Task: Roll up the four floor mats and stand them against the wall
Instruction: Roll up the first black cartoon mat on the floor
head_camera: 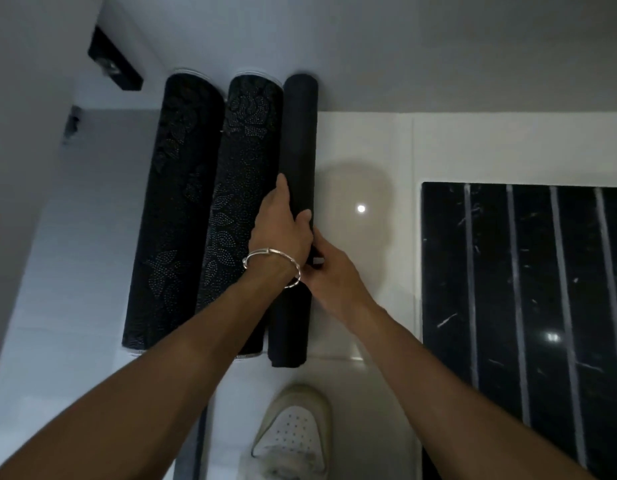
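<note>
Indoor room, likely a home. Glossy cream floor tiles (369, 150) with lamp reflections are noted just right of the right hand (335, 275). A black marble inlay (525, 271) with pale stripes is set in the floor farther right. A plain white wall (404, 46) is seen beyond the left hand (283, 230); a plain black mat (298, 133) and two patterned rolls (175, 202) are leaned on it. A dark fitting (114, 60) is mounted up-left.

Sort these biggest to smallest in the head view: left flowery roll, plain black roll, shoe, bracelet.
1. left flowery roll
2. plain black roll, about as long but thinner
3. shoe
4. bracelet
</note>
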A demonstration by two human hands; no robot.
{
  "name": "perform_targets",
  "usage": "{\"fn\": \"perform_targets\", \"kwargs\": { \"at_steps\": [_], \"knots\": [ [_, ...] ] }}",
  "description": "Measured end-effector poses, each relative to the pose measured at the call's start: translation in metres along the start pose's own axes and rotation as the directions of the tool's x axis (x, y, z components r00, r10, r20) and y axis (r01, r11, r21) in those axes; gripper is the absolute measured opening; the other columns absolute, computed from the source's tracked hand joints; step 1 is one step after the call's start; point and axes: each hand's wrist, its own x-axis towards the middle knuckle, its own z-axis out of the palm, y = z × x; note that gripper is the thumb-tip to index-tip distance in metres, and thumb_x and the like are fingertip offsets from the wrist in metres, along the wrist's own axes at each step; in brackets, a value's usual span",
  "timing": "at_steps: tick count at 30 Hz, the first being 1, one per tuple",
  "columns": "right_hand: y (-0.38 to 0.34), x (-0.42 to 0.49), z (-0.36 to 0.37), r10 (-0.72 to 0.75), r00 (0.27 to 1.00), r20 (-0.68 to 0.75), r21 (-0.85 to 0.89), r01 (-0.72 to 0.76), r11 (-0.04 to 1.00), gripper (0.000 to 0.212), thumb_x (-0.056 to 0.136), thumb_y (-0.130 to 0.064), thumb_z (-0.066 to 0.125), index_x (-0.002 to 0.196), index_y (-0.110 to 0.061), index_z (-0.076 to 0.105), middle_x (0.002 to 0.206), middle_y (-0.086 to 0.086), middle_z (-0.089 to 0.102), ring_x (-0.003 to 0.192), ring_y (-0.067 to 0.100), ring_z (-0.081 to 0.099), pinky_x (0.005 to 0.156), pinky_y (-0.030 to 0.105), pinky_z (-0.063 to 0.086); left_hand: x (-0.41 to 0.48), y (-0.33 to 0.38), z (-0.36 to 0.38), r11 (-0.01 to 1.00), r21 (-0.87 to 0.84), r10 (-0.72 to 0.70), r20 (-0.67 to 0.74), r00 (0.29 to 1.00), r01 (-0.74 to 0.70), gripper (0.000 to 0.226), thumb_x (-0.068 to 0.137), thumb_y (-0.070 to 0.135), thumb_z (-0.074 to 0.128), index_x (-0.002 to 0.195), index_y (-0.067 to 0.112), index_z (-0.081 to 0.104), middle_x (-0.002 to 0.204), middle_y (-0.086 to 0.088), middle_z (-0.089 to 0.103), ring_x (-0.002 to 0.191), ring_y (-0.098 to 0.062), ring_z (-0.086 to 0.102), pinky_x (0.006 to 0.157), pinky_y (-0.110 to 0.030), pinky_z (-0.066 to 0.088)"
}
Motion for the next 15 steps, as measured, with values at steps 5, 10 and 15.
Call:
{"fn": "perform_targets", "kwargs": {
  "at_steps": [5,10,15],
  "knots": [
    [0.013,0.011,0.01,0.036,0.996,-0.08,-0.035,-0.039,0.999,0.033,0.091,-0.013,0.058,0.123,-0.017,0.057,0.111,0.002,0.069,0.103,0.016,0.063,0.089,0.029,0.049,0.005,0.0,0.011,0.984,0.175,0.006,0.096,0.995,-0.023,0.067,0.095,0.008,0.044,0.151,0.013,0.009,0.156,-0.01,0.015,0.137,-0.028,0.031,0.109,-0.031,0.027],
    [0.017,0.015,0.014,0.045,0.995,-0.085,-0.011,-0.046,0.999,0.035,0.088,-0.012,0.061,0.122,-0.018,0.059,0.111,0.001,0.069,0.104,0.016,0.063,0.094,0.036,0.05,0.006,-0.002,0.005,0.984,0.18,-0.022,0.114,0.993,0.001,0.071,0.092,0.007,0.046,0.152,0.016,0.008,0.152,-0.012,0.021,0.131,-0.029,0.038,0.103,-0.03,0.033],
    [0.014,0.01,0.009,0.066,0.997,-0.033,0.154,-0.061,0.986,0.041,0.087,-0.009,0.064,0.127,-0.015,0.055,0.113,-0.005,0.066,0.1,0.002,0.062,0.089,0.015,0.048,0.007,0.002,-0.002,0.992,0.097,-0.094,0.098,0.991,0.084,0.089,0.086,0.022,0.058,0.151,0.025,-0.002,0.133,-0.013,0.048,0.11,-0.031,0.055,0.088,-0.032,0.043]
  ]
}}
